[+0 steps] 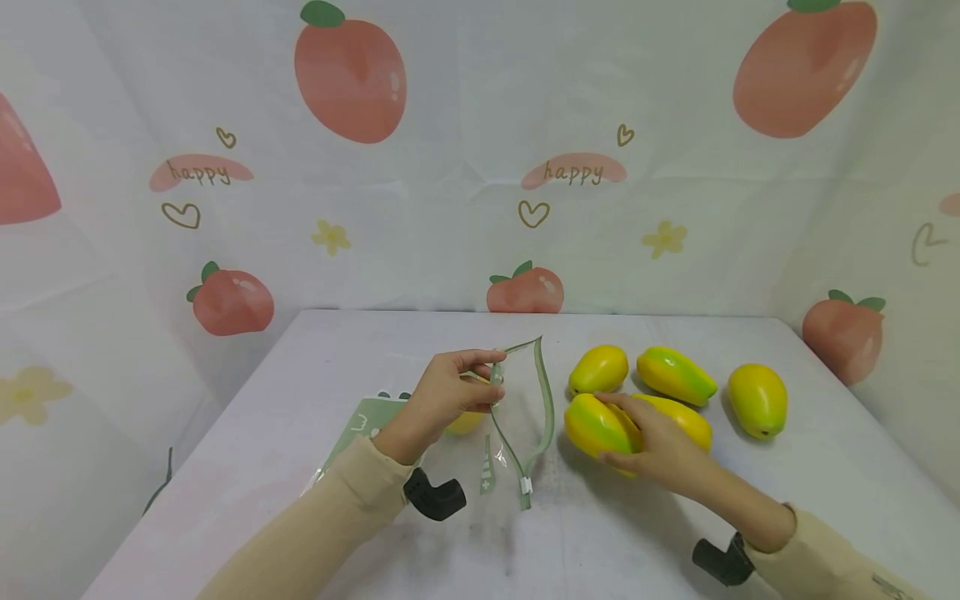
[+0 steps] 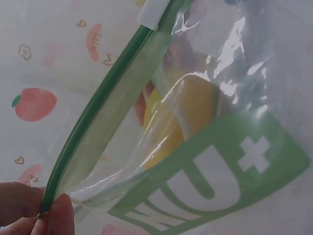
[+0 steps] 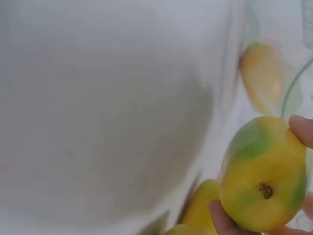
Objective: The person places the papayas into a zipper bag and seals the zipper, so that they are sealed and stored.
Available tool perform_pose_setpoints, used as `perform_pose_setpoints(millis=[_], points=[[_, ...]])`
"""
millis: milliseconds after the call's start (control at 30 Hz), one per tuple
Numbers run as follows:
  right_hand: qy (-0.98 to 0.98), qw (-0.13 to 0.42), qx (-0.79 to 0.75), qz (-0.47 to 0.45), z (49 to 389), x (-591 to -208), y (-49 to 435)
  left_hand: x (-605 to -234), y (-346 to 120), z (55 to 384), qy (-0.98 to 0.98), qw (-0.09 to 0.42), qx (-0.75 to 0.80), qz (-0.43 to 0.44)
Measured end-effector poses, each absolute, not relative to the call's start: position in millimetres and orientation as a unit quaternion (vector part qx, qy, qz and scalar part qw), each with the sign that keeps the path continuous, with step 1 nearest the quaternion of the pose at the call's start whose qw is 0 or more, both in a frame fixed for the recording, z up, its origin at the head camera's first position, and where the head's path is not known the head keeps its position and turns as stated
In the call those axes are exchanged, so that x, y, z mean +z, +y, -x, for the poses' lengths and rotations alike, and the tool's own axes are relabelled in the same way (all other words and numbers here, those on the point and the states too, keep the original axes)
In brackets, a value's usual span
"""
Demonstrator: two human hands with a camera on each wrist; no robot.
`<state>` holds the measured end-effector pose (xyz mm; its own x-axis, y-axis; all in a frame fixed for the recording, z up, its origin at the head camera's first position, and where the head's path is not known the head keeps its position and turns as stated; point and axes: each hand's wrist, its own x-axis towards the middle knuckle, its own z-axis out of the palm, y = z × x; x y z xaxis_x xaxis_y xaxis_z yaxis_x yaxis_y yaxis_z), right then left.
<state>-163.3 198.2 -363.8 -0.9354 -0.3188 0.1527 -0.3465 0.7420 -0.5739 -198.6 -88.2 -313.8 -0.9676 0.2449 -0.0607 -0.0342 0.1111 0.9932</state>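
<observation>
The rim of a clear zip bag (image 1: 547, 400) is pinched between the thumb and fingers of the left hand (image 1: 441, 392), its mouth parted toward the right, and a yellow-green fruit (image 1: 597, 423) is gripped by the right hand (image 1: 663, 442) just beside that mouth; whether the table (image 1: 615, 533) is touched by it cannot be told. Another yellow fruit (image 1: 465, 423) is seen through the film, apparently inside the bag, and four more fruits (image 1: 757, 400) are spread beyond and beside the right hand. For bagging, as the step seems to be, the mouth is best held wide, the white slider (image 1: 526, 485) kept out of the way, and the fruit lowered in end first rather than dropped, lest the thin film be dragged. On the green label (image 2: 210, 181), a white U and a plus sign can be read, the lettering before them less surely; "happy" is printed twice on the backdrop (image 1: 450, 233)
</observation>
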Motion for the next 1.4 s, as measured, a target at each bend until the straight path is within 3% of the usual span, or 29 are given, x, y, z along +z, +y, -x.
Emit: perform_pose_setpoints(millis=[633, 967, 1400], points=[[-0.924, 0.092, 0.338, -0.154, 158, -331, 208, -313, -89, 198, 0.741, 0.106, 0.659, -0.071], [-0.882, 0.088, 0.437, -0.154, 151, -339, 196, -314, -88, 199, 0.750, 0.103, 0.650, -0.070], [-0.868, 0.095, 0.438, -0.213, 152, -356, 176, -314, -87, 199, 0.761, 0.101, 0.638, -0.061]])
